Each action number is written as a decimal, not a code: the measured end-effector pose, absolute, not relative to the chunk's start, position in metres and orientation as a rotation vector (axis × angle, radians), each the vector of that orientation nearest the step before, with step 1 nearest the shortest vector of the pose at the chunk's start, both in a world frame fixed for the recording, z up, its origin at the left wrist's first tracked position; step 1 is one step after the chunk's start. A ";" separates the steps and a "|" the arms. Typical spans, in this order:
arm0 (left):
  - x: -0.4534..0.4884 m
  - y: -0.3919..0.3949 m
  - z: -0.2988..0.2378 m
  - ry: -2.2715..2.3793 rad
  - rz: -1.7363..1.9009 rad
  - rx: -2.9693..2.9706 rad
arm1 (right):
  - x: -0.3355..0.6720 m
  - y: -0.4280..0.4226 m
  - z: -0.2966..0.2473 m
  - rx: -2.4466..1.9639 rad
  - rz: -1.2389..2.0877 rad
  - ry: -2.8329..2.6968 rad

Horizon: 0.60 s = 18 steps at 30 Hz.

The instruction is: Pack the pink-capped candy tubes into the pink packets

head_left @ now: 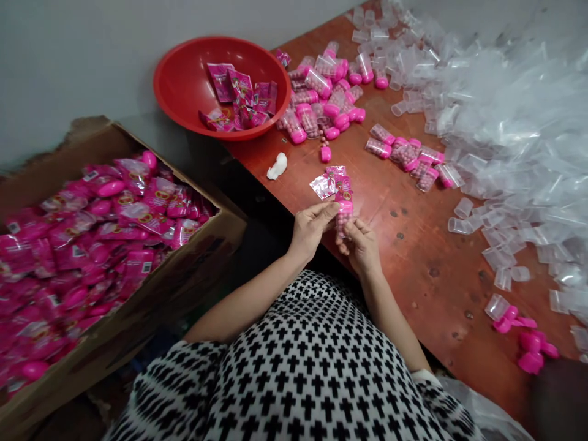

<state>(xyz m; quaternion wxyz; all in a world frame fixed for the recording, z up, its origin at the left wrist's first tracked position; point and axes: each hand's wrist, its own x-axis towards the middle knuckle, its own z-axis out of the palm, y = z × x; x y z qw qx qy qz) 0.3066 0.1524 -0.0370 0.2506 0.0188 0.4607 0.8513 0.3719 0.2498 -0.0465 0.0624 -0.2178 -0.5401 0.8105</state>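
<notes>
Near the table's front edge, both my hands are closed on a small clear bottle [345, 214] with a pink cap and pink candy balls inside. My left hand [312, 231] pinches it at the cap end. Lower down, the fingers of my right hand [362, 242] grip its clear body. Just beyond the bottle are a pink printed sachet [343, 187] and a silver-backed sachet [323, 185]; whether the bottle touches the pink one I cannot tell. A pink cap [326, 153] with a few loose balls lies a little farther off.
A red bowl [177, 92] with pink sachets stands at the back left. Filled bottles [316, 86] are heaped beside it, with a smaller group [407, 153] to the right. Clear empty tubes [505, 135] cover the right side. A cardboard box [220, 229] of pink packs is at left.
</notes>
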 end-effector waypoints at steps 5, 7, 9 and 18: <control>0.308 0.155 -0.042 1.199 2.232 -0.031 | 0.376 0.248 -0.041 -0.645 2.036 -1.965; 0.312 0.155 -0.044 1.180 2.250 -0.060 | 0.376 0.249 -0.040 -0.652 1.982 -2.010; 0.317 0.155 -0.044 1.211 2.273 -0.052 | 0.374 0.250 -0.039 -0.675 2.055 -1.961; 0.308 0.150 -0.036 1.061 2.232 -0.137 | 0.376 0.249 -0.040 -0.640 2.116 -2.015</control>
